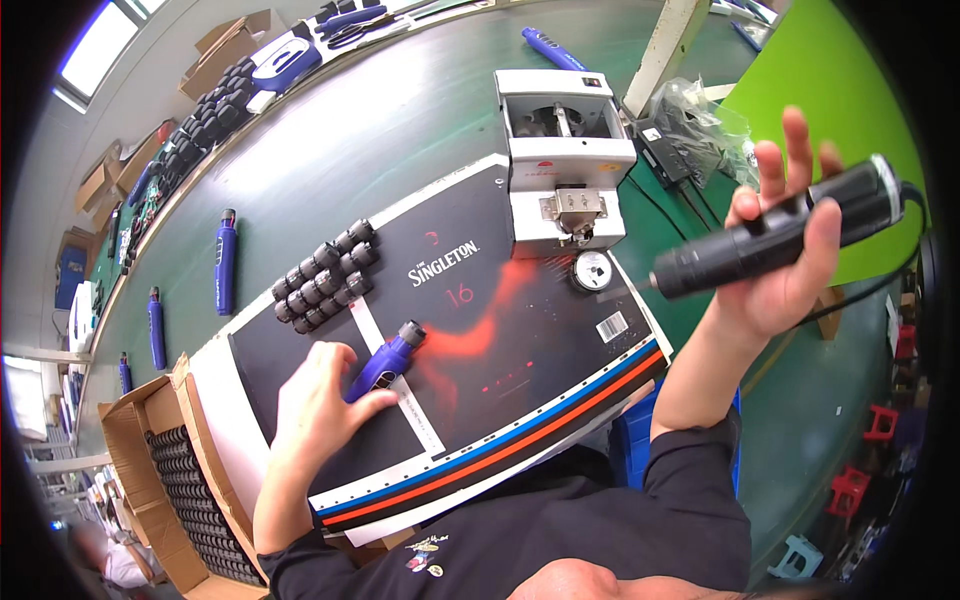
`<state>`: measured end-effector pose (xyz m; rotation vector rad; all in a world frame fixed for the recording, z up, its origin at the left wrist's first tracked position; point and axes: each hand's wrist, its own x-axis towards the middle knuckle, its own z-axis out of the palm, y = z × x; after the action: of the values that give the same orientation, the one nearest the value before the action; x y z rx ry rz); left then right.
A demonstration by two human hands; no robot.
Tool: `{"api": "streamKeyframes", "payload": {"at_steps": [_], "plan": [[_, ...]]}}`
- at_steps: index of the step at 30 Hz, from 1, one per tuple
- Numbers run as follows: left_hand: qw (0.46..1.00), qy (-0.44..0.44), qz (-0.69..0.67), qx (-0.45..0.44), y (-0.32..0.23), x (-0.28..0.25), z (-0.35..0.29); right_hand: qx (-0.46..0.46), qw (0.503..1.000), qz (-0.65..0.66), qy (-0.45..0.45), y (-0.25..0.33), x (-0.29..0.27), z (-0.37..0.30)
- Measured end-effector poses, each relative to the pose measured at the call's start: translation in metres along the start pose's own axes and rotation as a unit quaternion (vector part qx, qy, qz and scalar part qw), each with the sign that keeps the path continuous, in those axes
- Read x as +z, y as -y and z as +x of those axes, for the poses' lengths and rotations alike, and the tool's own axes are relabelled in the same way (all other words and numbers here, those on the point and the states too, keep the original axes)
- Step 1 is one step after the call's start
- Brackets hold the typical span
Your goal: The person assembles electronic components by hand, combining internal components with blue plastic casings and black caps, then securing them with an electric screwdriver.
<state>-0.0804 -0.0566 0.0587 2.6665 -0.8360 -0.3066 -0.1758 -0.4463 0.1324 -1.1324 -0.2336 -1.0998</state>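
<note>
My left hand point(318, 405) holds a blue pen-shaped device point(385, 365) with a black ribbed tip between thumb and fingers. The device lies tilted low over a dark printed mat point(540, 360), its tip pointing away to the right. Raised at the right, my right hand point(785, 250) grips a black corded electric screwdriver point(740, 255) between thumb and palm, with several fingers stretched out. Its bit points left, towards a small round tin point(591, 271) on the mat. A white screw-feeder machine point(565, 160) stands behind the tin.
Black ribbed caps point(322, 277) sit in rows on the mat's left. More blue devices point(225, 262) lie on the green table beyond. An open cardboard box point(190, 480) of black parts stands at the left. A black power box point(668, 155) and clear plastic bags point(705, 115) lie beside the machine.
</note>
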Motion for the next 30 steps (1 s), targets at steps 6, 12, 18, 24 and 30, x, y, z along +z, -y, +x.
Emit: {"api": "streamKeyframes", "payload": {"at_steps": [6,12,18,24,30], "plan": [[0.999,-0.018,-0.014,0.036,-0.002,0.034,0.000,-0.126,0.983,-0.094,0.092,-0.049,0.042,0.005],[0.991,-0.044,-0.013,0.127,-0.026,0.047,0.028,-0.089,0.987,-0.065,0.118,-0.072,0.041,-0.006],[0.978,-0.084,-0.053,0.181,-0.044,0.066,0.050,-0.074,0.973,-0.168,0.139,-0.072,0.042,-0.003],[0.969,-0.140,-0.022,0.204,-0.045,0.073,0.054,-0.061,0.978,-0.147,0.134,-0.068,0.048,-0.003],[0.968,-0.142,-0.028,0.203,-0.045,0.074,0.052,-0.001,0.976,-0.171,0.135,-0.068,0.048,-0.008]]}}
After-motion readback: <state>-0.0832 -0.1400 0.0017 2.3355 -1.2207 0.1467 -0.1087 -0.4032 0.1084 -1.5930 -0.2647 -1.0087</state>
